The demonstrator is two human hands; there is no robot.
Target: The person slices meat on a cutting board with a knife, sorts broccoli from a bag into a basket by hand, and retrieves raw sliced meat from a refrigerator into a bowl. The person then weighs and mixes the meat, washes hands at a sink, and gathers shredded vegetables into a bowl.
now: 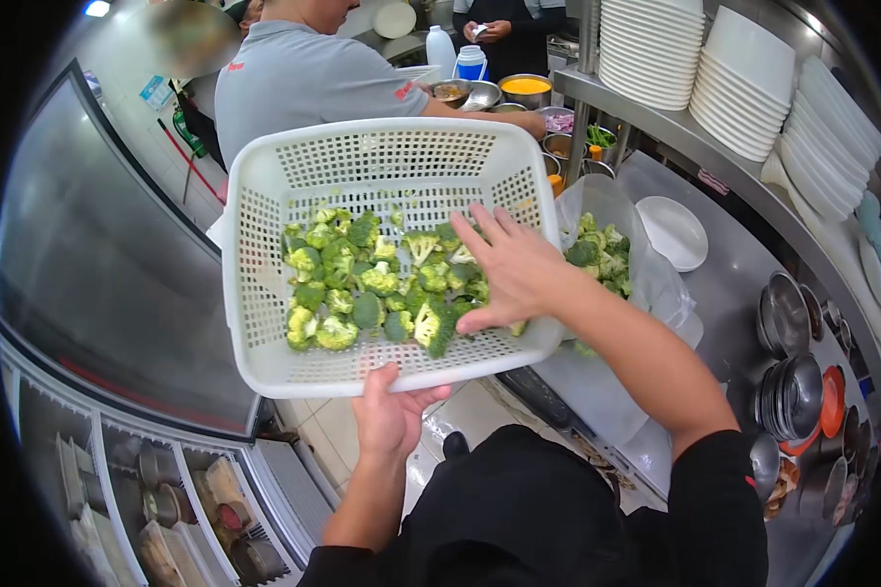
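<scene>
A white perforated plastic basket [253, 333] is held up in front of me, tilted so its inside shows. Broccoli florets [368, 281] cover much of its bottom, some pale yellow-green at the cut sides. My left hand [394, 416] grips the basket's near edge from below, thumb on the rim. Over the florets at the basket's right side, my right hand [521, 272] is open with fingers spread; whether its fingertips touch the florets I cannot tell. Just right of the basket, a clear plastic bag [656, 279] holds more broccoli [607, 249] on the steel counter [719, 293].
A person in a grey shirt [308, 88] stands close behind the basket; another person's hands [487, 31] are farther back. Stacked white dishes [651, 49] fill the right shelf. A white plate [672, 233] and metal bowls [791, 391] occupy the counter. Open refrigerated compartments [166, 499] lie lower left.
</scene>
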